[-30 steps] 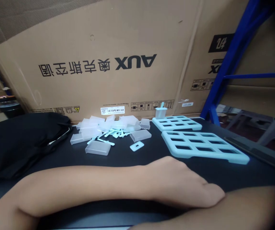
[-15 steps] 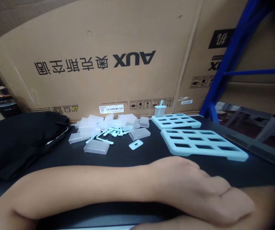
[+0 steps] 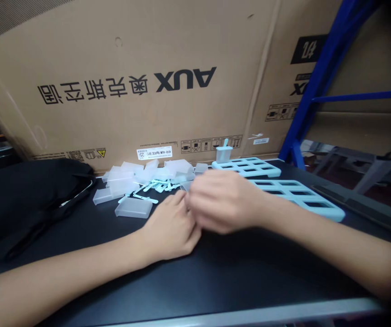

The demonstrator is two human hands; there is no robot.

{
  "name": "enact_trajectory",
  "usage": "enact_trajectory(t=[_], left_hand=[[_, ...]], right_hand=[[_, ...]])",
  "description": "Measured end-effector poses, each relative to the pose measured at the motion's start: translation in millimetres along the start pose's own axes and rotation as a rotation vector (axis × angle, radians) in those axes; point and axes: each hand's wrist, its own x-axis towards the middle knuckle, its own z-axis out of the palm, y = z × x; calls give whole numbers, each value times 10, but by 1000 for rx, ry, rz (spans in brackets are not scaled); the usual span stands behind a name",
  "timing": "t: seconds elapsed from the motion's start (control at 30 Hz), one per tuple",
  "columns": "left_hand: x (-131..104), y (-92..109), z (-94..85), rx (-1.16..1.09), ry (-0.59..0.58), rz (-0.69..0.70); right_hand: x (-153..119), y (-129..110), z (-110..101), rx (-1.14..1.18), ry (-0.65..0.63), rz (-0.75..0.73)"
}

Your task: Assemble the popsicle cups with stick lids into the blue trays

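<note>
My left hand (image 3: 171, 225) and my right hand (image 3: 223, 200) meet over the middle of the black table, both with curled fingers. Whatever lies between them is hidden. Just beyond is a pile of translucent popsicle mould cups (image 3: 124, 180) with light blue popsicle sticks (image 3: 161, 185) among them. One loose cup (image 3: 134, 208) lies left of my left hand. Behind my right forearm are a light blue rack with rectangular openings (image 3: 318, 212) and a second such rack (image 3: 270, 170). An assembled popsicle mould (image 3: 223, 153) with its stick up stands at the back rack's left end.
A black cloth bag (image 3: 32, 204) covers the table's left side. Large cardboard boxes (image 3: 168, 118) form a wall behind. A blue metal frame (image 3: 313, 91) rises at the right. The table's pale front edge (image 3: 250, 315) runs along the bottom.
My hands have come up from the lower right, uncrossed, and met in the middle near the pile. The loose blue lid piece on the table is no longer visible. The view has shifted slightly.
</note>
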Motion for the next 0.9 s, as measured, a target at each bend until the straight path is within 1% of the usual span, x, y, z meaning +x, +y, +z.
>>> enact_trajectory(t=[0.03, 0.07, 0.13, 0.23, 0.3, 0.4, 0.5, 0.6, 0.67, 0.77, 0.83, 0.9], left_hand=[[-68, -28, -27, 22, 12, -51], [-116, -44, -48, 37, 5, -88], [-153, -52, -70, 40, -27, -135], [-120, -41, -64, 23, -65, -124], [-92, -40, -50, 10, -59, -100], [-91, -53, -35, -49, -23, -100], [-111, -66, -27, -83, 22, -156], [-116, -71, -20, -82, 18, -204], [-112, -75, -13, -96, 10, -225], [-106, -86, 1, -154, 34, -256], [-105, -99, 13, -203, 53, -269], [-107, -114, 27, -240, 61, -278]], right_hand=[[-44, 162, 0, -81, -11, 25], [-95, 305, 15, -143, -37, 87], [-206, 516, 69, -179, -155, 166], [-331, 649, 138, -114, -333, 212], [-356, 646, 149, -56, -380, 254], [-330, 585, 143, 11, -395, 288], [-298, 532, 156, 55, -425, 302], [-287, 522, 160, 85, -454, 319], [-281, 531, 121, 79, -429, 334], [-263, 530, -11, 90, -325, 391], [-249, 508, -111, 144, -273, 415], [-236, 471, -181, 213, -278, 399]])
